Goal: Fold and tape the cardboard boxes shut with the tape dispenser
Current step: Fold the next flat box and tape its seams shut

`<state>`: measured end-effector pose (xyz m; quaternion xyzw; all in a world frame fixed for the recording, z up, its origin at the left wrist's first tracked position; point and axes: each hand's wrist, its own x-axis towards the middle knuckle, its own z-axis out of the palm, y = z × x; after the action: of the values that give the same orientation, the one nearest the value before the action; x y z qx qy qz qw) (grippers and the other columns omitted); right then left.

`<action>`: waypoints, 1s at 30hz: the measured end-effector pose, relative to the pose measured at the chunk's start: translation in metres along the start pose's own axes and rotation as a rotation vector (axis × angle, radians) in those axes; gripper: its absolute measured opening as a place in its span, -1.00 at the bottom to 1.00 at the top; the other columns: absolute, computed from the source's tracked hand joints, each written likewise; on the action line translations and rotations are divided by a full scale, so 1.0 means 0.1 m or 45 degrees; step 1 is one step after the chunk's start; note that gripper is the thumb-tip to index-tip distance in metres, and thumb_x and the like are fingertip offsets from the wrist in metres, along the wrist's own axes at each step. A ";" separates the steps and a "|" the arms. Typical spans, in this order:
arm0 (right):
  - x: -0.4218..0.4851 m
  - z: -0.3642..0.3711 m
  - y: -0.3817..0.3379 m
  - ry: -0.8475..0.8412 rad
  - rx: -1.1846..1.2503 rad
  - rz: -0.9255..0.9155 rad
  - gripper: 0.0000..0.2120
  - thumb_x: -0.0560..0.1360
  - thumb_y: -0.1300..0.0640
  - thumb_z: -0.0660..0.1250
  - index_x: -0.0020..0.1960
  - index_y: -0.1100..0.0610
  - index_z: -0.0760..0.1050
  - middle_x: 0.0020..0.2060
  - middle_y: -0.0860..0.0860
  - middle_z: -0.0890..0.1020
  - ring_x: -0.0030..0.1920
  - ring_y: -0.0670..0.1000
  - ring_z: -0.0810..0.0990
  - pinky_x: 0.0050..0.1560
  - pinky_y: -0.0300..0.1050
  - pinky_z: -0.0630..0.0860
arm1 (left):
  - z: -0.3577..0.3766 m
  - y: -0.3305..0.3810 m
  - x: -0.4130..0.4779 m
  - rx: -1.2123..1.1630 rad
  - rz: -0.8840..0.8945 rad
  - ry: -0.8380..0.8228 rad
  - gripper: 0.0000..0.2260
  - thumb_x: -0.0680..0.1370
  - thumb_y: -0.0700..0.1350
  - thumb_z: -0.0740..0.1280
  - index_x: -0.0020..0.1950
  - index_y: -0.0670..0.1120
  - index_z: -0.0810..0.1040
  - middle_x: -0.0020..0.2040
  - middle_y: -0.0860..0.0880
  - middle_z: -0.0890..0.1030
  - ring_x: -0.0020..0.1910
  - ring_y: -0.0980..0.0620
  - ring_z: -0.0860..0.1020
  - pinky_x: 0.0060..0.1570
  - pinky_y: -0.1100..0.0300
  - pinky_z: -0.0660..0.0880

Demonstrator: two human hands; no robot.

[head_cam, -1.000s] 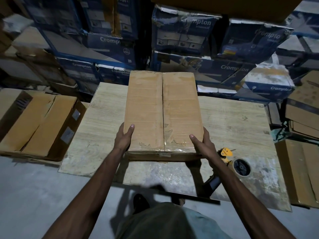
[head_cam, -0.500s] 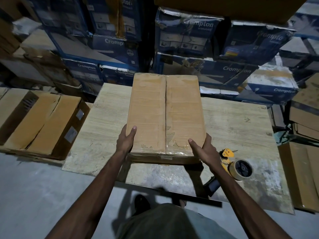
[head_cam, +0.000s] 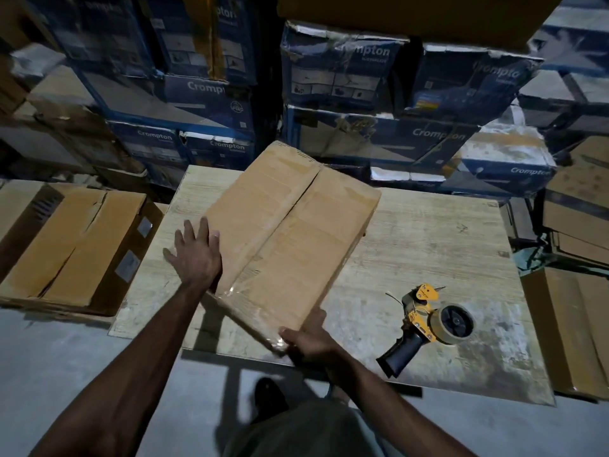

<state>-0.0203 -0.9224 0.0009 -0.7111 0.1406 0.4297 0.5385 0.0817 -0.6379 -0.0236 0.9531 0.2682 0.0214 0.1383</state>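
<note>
The right hand (head_cam: 313, 344) grips the box's (head_cam: 290, 232) near corner, thumb on top. The left hand (head_cam: 197, 255) lies flat with fingers spread against its left edge. The box sits skewed on the table (head_cam: 428, 232), seam taped. The dispenser (head_cam: 428, 321) lies to its right, apart. Blue cartons (head_cam: 346, 80) are stacked behind.

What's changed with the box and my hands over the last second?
The cardboard box has been turned clockwise on the table, far end swinging right. The left hand moved from the near corner up the box's left side, fingers spread flat; the right hand still grips the near right corner. The tape dispenser lies untouched.
</note>
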 end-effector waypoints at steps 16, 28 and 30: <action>1.41 -2.18 -1.50 0.579 -1.444 -0.588 -0.19 0.64 -0.39 0.01 0.69 0.09 -0.02 0.68 0.08 0.03 0.64 0.18 0.06 0.53 0.34 0.14 | 0.31 1.01 -1.50 0.202 0.563 -0.277 -0.14 0.55 0.55 0.00 0.68 0.15 -0.26 0.67 0.05 -0.33 0.65 -0.07 -0.35 0.55 -0.31 -0.32; 1.43 -2.16 -1.38 0.638 -1.367 -0.686 -0.40 0.72 -0.23 -0.07 0.69 -0.04 -0.05 0.60 0.18 0.18 0.51 0.30 0.23 0.35 0.28 0.39 | 0.33 0.99 -1.50 0.218 0.580 -0.253 -0.30 0.64 0.39 0.06 0.67 0.25 -0.20 0.70 0.07 -0.24 0.67 -0.10 -0.26 0.57 -0.34 -0.15; 1.43 -2.17 -1.35 0.655 -1.331 -0.674 -0.39 0.71 -0.25 -0.07 0.69 -0.04 -0.05 0.62 0.16 0.15 0.53 0.29 0.20 0.37 0.30 0.38 | 0.32 1.01 -1.52 0.192 0.585 -0.263 -0.29 0.62 0.44 0.04 0.68 0.26 -0.16 0.70 0.08 -0.22 0.67 -0.09 -0.25 0.57 -0.32 -0.17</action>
<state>0.2534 -1.0260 -0.0102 -0.9709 -0.1433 0.1097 0.1576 0.0061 -0.8073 -0.0215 0.9938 0.0300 -0.0654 0.0850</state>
